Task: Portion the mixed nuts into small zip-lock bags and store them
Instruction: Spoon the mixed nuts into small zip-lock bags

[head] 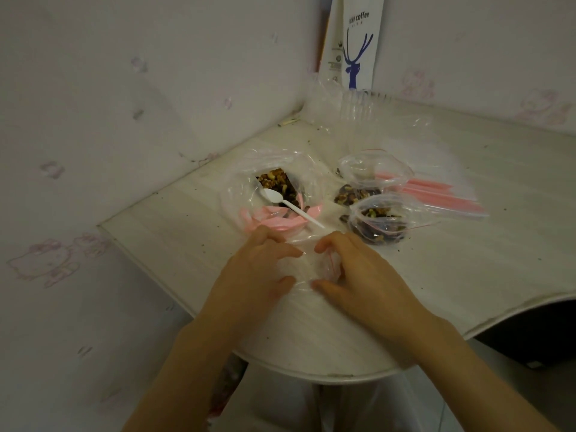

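Clear small plastic zip-lock bag (307,265), just in front of the big open nut bag (238,185), pinched by left hand (254,271) and right hand (361,275).

The table (467,260) is pale wood-grain laminate, smooth with a dull sheen. The empty zip-lock bag (307,263) at 6 o'clock is thin, clear, glossy, crinkled plastic film. The spoon (274,196) is smooth white plastic; the coffee bag (358,42) at 12 o'clock looks like matt paper.
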